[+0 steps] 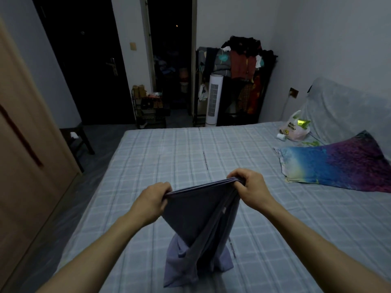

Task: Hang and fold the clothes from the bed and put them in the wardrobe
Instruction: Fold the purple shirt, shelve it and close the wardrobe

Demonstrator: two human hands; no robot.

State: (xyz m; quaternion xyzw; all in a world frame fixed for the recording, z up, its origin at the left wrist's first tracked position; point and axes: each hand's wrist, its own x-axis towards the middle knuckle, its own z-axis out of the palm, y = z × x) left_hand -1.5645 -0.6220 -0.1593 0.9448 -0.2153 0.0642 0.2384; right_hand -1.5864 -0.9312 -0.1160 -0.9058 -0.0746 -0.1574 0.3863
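Note:
A purple-grey garment hangs in front of me over the bed, doubled over along its top edge. My left hand grips the left end of that edge and my right hand grips the right end, both fists closed on the cloth. The lower part of the garment narrows, twists and rests crumpled on the checked bedsheet near the bed's front edge. A wooden wardrobe door stands at the left edge of the view.
A blue-and-purple pillow lies on the bed's right side, with a plastic bag behind it. Beyond the bed stand a white tower fan, a rack piled with clothes, a shoe rack and a dark stool.

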